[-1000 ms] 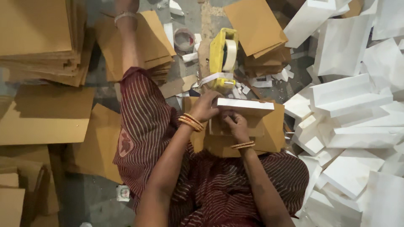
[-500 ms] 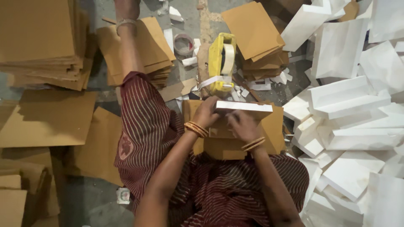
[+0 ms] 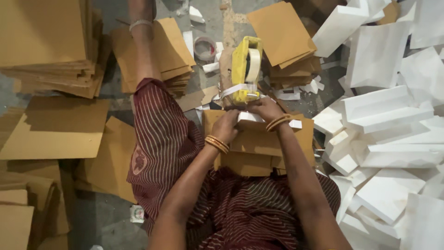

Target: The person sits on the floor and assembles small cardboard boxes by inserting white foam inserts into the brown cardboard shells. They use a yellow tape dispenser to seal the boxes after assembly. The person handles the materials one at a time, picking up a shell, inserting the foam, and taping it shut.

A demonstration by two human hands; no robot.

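Observation:
I sit on the floor with a leg stretched out. My left hand [image 3: 227,124] grips the near side of a folded white box [image 3: 249,117] that rests on a pile of brown cardboard sheets [image 3: 259,146] in my lap. My right hand [image 3: 264,107] is at the box's far edge, right under a yellow tape dispenser [image 3: 245,69], where a strip of white tape comes off. Most of the box is hidden by both hands.
A heap of finished white boxes [image 3: 393,134] fills the right side. Stacks of brown cardboard [image 3: 44,41] lie at the left, and more sheets [image 3: 282,34] beyond the dispenser. A tape roll [image 3: 205,48] and paper scraps sit on the grey floor.
The white box was held flat and plainly visible; now both hands have closed over it and moved up to the dispenser. The right hand has reached forward to the tape end.

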